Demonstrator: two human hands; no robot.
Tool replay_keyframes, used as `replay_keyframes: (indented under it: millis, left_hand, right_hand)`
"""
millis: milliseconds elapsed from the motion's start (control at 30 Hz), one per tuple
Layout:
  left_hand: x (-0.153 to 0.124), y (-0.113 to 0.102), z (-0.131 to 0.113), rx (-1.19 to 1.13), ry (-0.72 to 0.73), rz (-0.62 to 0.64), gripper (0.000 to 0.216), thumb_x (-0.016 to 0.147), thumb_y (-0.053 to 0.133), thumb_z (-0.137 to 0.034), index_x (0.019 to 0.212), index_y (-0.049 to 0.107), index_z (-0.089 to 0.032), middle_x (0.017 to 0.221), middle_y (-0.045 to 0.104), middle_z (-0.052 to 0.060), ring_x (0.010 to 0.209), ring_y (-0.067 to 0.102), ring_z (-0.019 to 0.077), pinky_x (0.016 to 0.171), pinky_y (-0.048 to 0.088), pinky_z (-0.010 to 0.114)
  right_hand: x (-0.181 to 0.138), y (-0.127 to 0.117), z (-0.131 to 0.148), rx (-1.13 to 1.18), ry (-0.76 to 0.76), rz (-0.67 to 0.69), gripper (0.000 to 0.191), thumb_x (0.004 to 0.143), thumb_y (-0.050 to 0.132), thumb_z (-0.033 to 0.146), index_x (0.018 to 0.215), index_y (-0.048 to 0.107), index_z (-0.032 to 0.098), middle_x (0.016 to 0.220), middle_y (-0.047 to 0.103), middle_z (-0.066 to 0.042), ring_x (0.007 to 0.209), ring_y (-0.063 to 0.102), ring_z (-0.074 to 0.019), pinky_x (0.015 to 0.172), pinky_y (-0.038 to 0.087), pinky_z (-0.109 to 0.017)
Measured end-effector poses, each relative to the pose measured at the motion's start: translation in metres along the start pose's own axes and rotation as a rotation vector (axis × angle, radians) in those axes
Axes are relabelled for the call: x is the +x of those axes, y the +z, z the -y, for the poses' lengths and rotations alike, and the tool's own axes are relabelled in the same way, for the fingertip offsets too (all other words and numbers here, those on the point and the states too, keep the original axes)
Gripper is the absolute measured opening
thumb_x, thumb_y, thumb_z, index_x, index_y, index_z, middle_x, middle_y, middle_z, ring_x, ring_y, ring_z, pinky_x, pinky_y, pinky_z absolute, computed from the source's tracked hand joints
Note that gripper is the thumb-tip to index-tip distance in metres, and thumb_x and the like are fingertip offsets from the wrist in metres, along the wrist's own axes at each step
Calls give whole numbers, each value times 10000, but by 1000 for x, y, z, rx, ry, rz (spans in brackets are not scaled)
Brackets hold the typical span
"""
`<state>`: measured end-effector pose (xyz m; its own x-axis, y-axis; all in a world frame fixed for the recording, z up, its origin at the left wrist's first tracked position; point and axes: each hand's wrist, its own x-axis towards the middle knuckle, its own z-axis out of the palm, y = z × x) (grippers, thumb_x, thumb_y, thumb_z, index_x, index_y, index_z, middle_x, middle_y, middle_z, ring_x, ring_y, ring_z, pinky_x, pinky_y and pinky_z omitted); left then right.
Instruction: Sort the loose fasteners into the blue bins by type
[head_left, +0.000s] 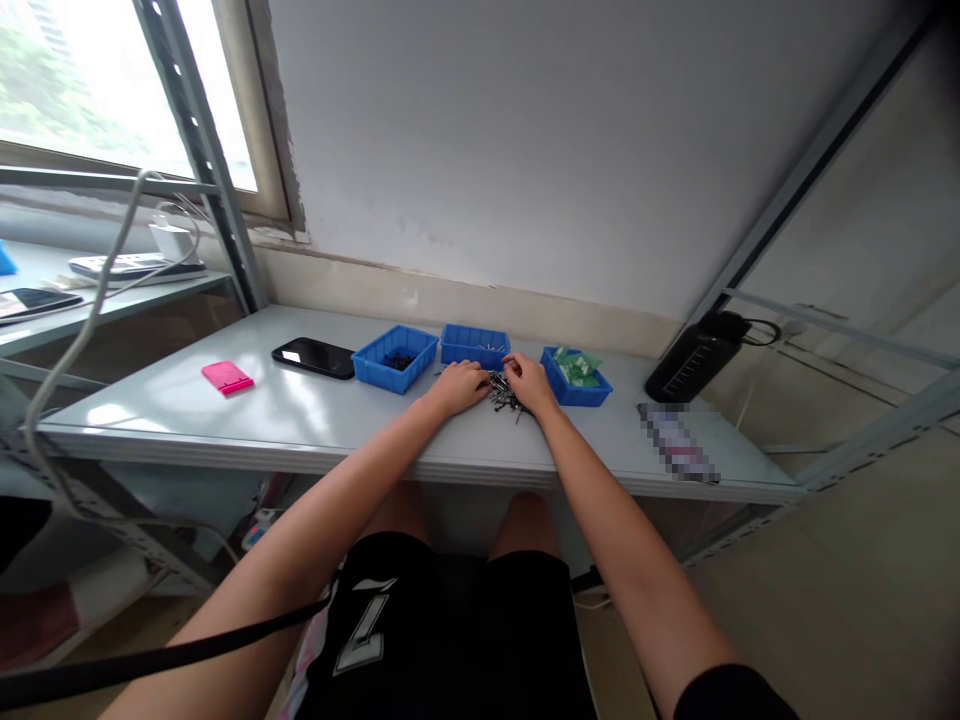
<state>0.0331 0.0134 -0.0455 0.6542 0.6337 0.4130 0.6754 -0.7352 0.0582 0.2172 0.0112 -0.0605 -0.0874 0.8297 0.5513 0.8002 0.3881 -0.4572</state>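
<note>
A heap of small silver and dark metal pieces, which look like screws [505, 394], lies on the grey shelf top between my two hands. My left hand [461, 386] rests palm down at the heap's left side, its fingers loosely extended and touching the edge. Over the right side of the heap, my right hand [529, 383] has its thumb and fingers drawn together; whatever is between them is too small to make out. Behind my hands stands a blue bin [474, 333] with a few silver pieces. To its left, another blue bin [377, 369] holds black pieces.
Right of my hands, a blue bin [590, 395] contains green-and-clear packets [577, 366]. A black bottle [694, 358] leans by the right post, near a blurred-out flat item [677, 442]. Leftward lie a black phone [313, 357] and a pink case [227, 377].
</note>
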Motion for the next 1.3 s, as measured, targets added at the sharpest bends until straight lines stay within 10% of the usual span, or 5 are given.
replay_keyframes:
  millis: [433,967,1300]
  left_hand:
    - [1,-13,8,-51,-169,-183,277,902,515,-318,1115,551,-145,1122,574,85,975,579,193,843,500,406]
    - [2,-5,16,-161,-109,-156,268,903,514,-316,1105,556,-145,1106,581,81,951,586,184,824,509,390]
    - [-1,-17,6,-194,-68,-270,270,903,513,-314,1108,554,-143,1126,572,84,975,578,191,841,501,402]
  right_hand:
    - [-1,-2,6,0,-112,43,272,907,515,339,1108,557,160,1103,585,-64,935,591,-167,811,507,-374]
    - [-3,-7,17,12,-126,-53,273,913,504,341,1115,553,164,1104,585,-64,946,589,-170,826,501,-382]
    - [-3,0,11,-70,-161,111,264,910,511,337,1105,559,165,1103,586,-64,931,592,-164,808,509,-368]
